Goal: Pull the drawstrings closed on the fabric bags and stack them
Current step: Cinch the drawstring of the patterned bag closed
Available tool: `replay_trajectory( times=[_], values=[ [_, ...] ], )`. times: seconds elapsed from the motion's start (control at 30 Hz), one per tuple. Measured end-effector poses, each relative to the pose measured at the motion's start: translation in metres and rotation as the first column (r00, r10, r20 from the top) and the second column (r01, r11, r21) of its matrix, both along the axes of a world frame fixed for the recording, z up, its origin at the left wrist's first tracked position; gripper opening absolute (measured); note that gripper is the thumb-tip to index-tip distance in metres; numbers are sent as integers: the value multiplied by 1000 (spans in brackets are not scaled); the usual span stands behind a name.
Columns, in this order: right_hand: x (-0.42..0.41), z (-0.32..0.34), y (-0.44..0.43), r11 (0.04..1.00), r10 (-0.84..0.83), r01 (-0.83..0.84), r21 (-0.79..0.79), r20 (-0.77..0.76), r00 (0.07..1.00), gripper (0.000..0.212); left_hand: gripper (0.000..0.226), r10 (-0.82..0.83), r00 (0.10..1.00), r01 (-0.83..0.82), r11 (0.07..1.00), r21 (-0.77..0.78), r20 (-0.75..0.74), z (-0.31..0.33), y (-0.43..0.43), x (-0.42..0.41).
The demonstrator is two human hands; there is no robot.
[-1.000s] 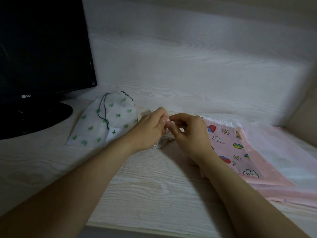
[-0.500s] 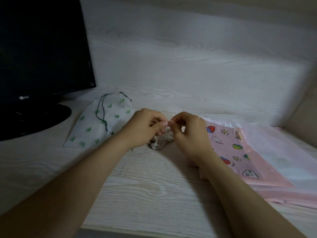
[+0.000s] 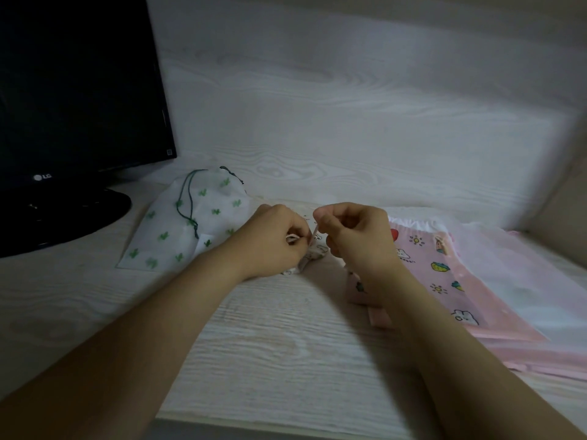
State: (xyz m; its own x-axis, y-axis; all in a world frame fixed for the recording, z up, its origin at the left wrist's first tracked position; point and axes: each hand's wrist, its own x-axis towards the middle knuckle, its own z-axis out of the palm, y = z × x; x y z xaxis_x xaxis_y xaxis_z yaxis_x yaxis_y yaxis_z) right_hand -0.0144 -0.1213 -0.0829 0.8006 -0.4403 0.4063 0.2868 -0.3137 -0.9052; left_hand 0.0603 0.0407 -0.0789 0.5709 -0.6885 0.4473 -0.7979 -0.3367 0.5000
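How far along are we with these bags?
Done, apparently: the cactus-print bag lies cinched, cord loose on top. In hand: left hand and right hand pinch the drawstring of the small bag. Left: the pink bags lie flat, and nothing closed is stacked yet.

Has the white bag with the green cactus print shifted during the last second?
No. The cactus bag lies in the same spot on the desk, right of the monitor stand.

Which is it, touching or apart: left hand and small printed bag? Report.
Touching. Head view: the left hand pinches the small printed bag at its gathered mouth.
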Motion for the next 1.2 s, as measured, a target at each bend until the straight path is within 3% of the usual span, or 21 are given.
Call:
replay_trajectory(
  times=[0.23, 0.33, 0.4, 0.47, 0.53, 0.6, 0.67, 0.73, 0.9, 1.2],
  values=[
    [-2, 1, -6, 961, 18, -17, 276, -1, 1000, 11, 21, -64, 997, 64, 998, -13, -43, -2, -1, 2],
    [-2, 4, -8, 914, 34, -62, 401, 77, 996, 8, 16, -57, 990, 48, 997, -67, -130, -6, -4, 6],
    [-2, 7, -10, 913, 21, -76, 401, 140, 990, 16, 14, -60, 975, 35, 992, -120, -214, -8, -4, 7],
    [-3, 7, -15, 964, -5, -41, 264, 170, 985, 36, 10, -52, 954, 0, 985, -172, -294, -9, -5, 10],
    [-4, 5, -15, 997, -52, 61, -54, 164, 985, 47, 9, -52, 929, -29, 977, -213, -366, -10, -6, 12],
    [-4, 3, -11, 930, -102, 143, -339, 137, 985, 35, 11, -56, 914, -48, 968, -245, -402, -11, -7, 13],
    [-3, 0, -5, 864, -104, 141, -483, 103, 989, 15, 13, -59, 896, -72, 959, -275, -440, -12, -8, 14],
    [-3, -3, -2, 801, -82, 118, -587, 88, 993, 10, 15, -70, 865, -85, 956, -281, -498, -14, -8, 18],
    [-4, -3, -8, 762, -51, 114, -638, 117, 992, 17, 17, -168, 773, -64, 939, -338, -612, -9, -7, 16],
    [-4, -4, -3, 705, -107, 187, -684, 158, 982, 19, 18, -68, 858, -95, 953, -288, -509, -7, -9, 14]
  ],
)
